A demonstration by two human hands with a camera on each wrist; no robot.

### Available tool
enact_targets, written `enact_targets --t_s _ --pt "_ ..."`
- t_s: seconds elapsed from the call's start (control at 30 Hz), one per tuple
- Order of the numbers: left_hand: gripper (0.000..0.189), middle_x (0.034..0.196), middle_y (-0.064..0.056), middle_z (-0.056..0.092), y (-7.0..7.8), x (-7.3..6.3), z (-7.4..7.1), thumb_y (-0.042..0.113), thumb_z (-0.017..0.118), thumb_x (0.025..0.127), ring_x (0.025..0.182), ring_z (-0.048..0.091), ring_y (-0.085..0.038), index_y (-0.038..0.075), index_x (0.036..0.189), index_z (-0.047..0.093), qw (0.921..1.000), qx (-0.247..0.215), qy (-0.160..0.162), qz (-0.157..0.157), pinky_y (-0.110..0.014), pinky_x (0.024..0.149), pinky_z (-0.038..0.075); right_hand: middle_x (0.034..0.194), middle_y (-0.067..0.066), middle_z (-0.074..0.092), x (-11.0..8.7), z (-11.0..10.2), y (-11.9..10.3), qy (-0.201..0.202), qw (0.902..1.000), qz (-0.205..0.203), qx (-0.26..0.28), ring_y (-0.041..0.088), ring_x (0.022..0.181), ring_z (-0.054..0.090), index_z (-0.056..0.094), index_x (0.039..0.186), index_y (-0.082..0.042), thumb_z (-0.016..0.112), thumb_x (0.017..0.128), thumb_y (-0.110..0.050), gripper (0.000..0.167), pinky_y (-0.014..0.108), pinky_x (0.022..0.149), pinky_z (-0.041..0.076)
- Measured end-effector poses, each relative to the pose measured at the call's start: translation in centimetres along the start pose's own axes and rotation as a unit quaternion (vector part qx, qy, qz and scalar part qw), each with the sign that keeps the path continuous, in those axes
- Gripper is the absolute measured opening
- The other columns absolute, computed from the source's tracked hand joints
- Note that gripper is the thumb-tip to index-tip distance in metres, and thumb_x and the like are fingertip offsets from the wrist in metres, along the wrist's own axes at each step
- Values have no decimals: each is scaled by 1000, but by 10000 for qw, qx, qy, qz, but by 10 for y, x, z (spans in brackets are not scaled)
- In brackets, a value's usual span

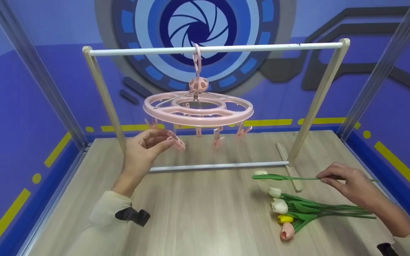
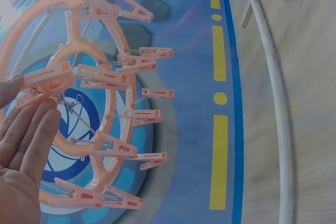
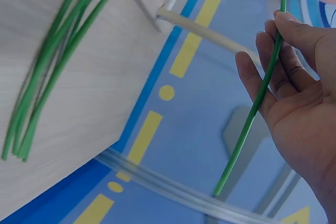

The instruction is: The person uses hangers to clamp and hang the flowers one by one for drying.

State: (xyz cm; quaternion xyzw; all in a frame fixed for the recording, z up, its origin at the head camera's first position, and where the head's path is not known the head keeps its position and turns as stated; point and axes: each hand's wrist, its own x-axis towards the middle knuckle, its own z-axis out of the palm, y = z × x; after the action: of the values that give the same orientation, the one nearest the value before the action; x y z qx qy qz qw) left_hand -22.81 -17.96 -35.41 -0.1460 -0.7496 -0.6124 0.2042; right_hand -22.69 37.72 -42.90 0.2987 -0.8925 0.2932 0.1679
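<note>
A round pink clip hanger [image 1: 198, 117] hangs by its hook from a white rail, with several pink clothespins dangling below its ring. At its left side my left hand [image 1: 142, 153] pinches one clothespin [image 1: 176, 140] between thumb and fingers; the left wrist view shows this clothespin [image 2: 47, 82] too. On the right, my right hand [image 1: 351, 183] pinches the green stem of a white tulip [image 1: 261, 173], held level above the table with the bloom pointing left. The stem's lower end [image 3: 236, 153] runs across the palm in the right wrist view.
More tulips lie in a bunch on the wooden table [image 1: 198, 213]: white blooms [image 1: 279, 206], a yellow one [image 1: 284, 219] and a pink one [image 1: 287, 231]. The rack has wooden side posts [image 1: 319, 103], a white top rail [image 1: 262, 47] and a white lower bar [image 1: 219, 166].
</note>
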Motion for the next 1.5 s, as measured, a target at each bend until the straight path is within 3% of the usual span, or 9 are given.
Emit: enact_targets --t_s 0.43,0.63,0.87,1.1,1.5 --pt "25 109 -4 79 5 -3 7 14 84 94 101 76 -20 5 117 76 9995 309 -12 60 -29 88 61 98 -9 71 26 10 -31 64 9978 -647 106 8 87 71 80 103 -16 80 83 19 40 10 77 53" --pt "23 108 -4 79 7 -2 11 11 83 94 99 76 -20 4 115 77 9992 272 -73 274 -29 86 62 98 -10 70 34 14 -43 92 9982 -596 17 7 87 70 79 103 -19 80 82 19 44 10 78 53" --pt "23 107 -5 79 8 -3 16 11 83 94 99 76 -21 3 114 76 9995 194 -77 230 -29 87 62 100 -4 71 47 20 -57 165 9937 -1092 183 9 85 68 78 103 -16 81 79 21 44 10 77 53" --pt "22 107 -6 79 9 -3 21 8 83 94 99 76 -21 1 114 76 9994 118 -118 290 -30 87 62 101 -6 70 58 26 -69 230 9929 -1163 60 6 81 63 78 103 -14 83 79 18 40 13 68 49" --pt "23 107 -6 79 9 -6 28 10 83 94 98 77 -21 2 115 76 9990 180 -139 381 -29 87 62 99 -4 68 75 37 -84 267 9866 -1598 197 10 83 64 78 104 -11 82 80 19 38 10 74 51"
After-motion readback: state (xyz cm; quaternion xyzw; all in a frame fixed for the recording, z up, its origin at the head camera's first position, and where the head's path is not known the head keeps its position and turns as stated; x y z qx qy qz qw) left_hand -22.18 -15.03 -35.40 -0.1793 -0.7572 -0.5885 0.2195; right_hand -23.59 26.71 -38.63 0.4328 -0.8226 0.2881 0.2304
